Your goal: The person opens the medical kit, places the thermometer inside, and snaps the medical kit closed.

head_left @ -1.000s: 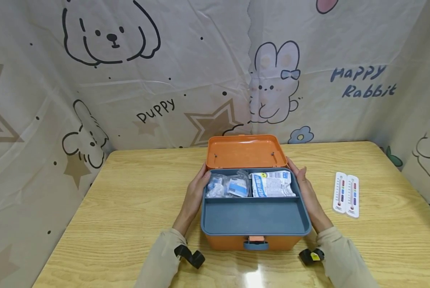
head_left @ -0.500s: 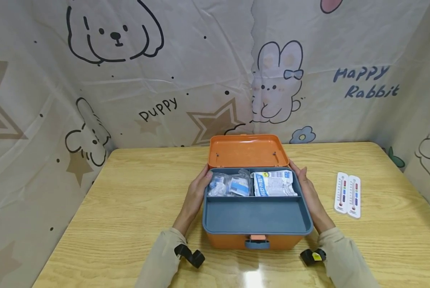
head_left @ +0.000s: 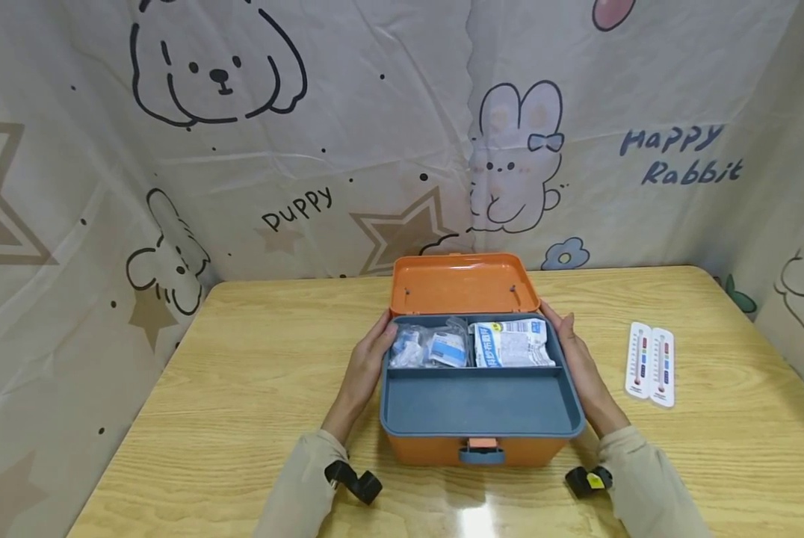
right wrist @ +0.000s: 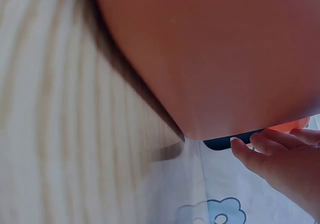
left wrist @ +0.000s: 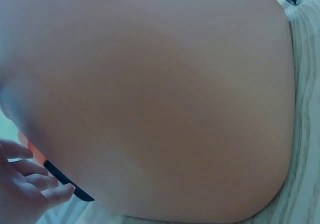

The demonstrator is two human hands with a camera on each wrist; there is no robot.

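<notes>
An orange medicine box (head_left: 415, 452) with a blue-grey tray (head_left: 476, 403) stands on the table, its orange lid (head_left: 465, 284) tipped back. In the tray's back left compartment lie clear plastic packets (head_left: 435, 347) with blue and white contents. A white and blue gauze packet (head_left: 512, 344) fills the back right one. My left hand (head_left: 362, 366) holds the box's left side, thumb at the rim. On the right side, my right hand (head_left: 582, 373) holds it too. In both wrist views the fingers (left wrist: 35, 181) reach the dark rim at the box's far part; the orange wall hides much else.
Two white thermometer cards (head_left: 649, 364) lie side by side on the wooden table (head_left: 261, 373), right of the box. A blue-grey latch (head_left: 481, 454) is at the box's front. A printed cloth (head_left: 402, 149) hangs behind and around the table.
Both hands stay at the sides of the box. The whole head view shifts slightly; the box, its contents and the cards keep their places on the table.
</notes>
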